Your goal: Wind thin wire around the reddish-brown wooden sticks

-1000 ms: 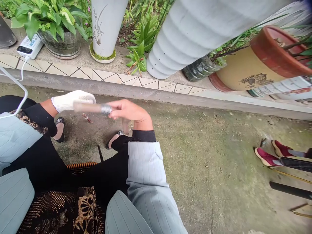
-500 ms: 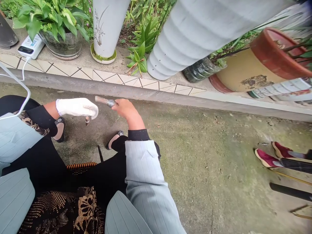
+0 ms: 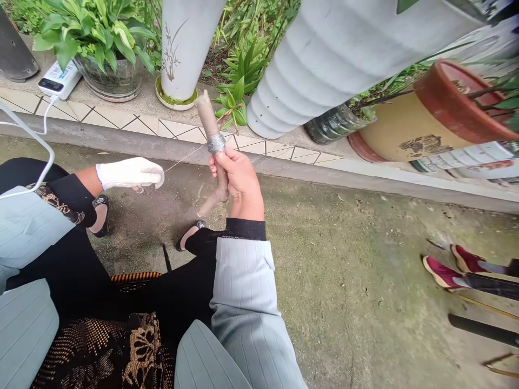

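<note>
My right hand (image 3: pixel 242 175), bare, is closed around a forked wooden stick (image 3: pixel 207 114). Grey wire (image 3: pixel 216 142) is wound in a thick band around the stick, just above my thumb. The stick's upper end points away from me, and its lower branch is blurred. My left hand (image 3: pixel 130 174), in a white glove, is off to the left with its fingers curled together. A thin strand (image 3: pixel 184 159) of wire runs from its fingertips to the wound band. Below the glove a small brownish piece (image 3: pixel 140 190) shows, mostly hidden.
A tiled ledge (image 3: pixel 141 123) runs across in front, bearing a potted plant (image 3: pixel 109 75), a white power bank (image 3: pixel 60 80) with a cable, a tall white vase (image 3: pixel 184 59), a large ribbed white pot (image 3: pixel 308 70) and a red-and-tan pot (image 3: pixel 405 119). Another person's red shoes (image 3: pixel 441 270) are at right.
My right hand has turned the stick from lying sideways to upright and moved it a little right. The strand between my hands now shows. The left hand has barely moved.
</note>
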`<state>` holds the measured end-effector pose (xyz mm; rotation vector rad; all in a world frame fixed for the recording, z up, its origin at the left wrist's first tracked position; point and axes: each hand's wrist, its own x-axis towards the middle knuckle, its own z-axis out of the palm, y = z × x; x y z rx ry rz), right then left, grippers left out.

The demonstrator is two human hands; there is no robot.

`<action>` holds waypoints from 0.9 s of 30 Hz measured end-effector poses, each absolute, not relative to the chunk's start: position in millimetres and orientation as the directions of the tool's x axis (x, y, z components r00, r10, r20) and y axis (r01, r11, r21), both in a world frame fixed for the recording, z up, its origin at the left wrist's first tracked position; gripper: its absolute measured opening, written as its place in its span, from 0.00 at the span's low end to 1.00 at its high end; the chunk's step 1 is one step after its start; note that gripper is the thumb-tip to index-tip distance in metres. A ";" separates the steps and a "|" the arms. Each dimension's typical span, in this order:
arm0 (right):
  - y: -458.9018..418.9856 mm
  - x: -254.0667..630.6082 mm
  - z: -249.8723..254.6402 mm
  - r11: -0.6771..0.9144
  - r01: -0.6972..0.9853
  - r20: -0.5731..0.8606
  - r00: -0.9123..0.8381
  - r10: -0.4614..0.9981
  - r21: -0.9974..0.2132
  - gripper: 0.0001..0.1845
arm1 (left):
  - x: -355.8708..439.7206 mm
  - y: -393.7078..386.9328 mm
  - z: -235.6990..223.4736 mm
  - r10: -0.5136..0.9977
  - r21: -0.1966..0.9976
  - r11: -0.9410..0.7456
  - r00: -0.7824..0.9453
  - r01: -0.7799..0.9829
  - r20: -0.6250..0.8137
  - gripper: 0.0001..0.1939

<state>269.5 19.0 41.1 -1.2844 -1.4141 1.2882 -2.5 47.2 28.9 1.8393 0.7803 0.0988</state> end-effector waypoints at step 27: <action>10.3 260.4 80.5 0.082 0.159 0.054 -0.174 0.983 -0.984 0.19 | 0.5 37.9 42.2 0.620 0.884 -0.221 0.759 0.412 -0.199 0.16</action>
